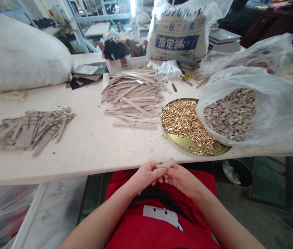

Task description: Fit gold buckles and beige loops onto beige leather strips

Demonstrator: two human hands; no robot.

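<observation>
Close to my body, at the table's front edge, my left hand [150, 174] pinches a beige strap [167, 163] between thumb and fingers. My right hand [179, 177] closes on the same strap from the other side. A small shiny piece, apparently a buckle, shows by my left fingertips; its details are too small to tell. Beyond my hands lies a pile of loose beige strips [133, 93]. Gold buckles [188, 121] fill much of a round gold tray [179, 141]. Straps with buckles attached [32, 128] are heaped at the left.
A clear plastic bag [273, 114] of small beige loops [231, 114] overlaps the tray's right side. A big white sack [21, 55] stands back left, a printed bag [177, 34] at the back. Scissors [186, 79] lie behind the tray. Below the table is a bin [249, 176].
</observation>
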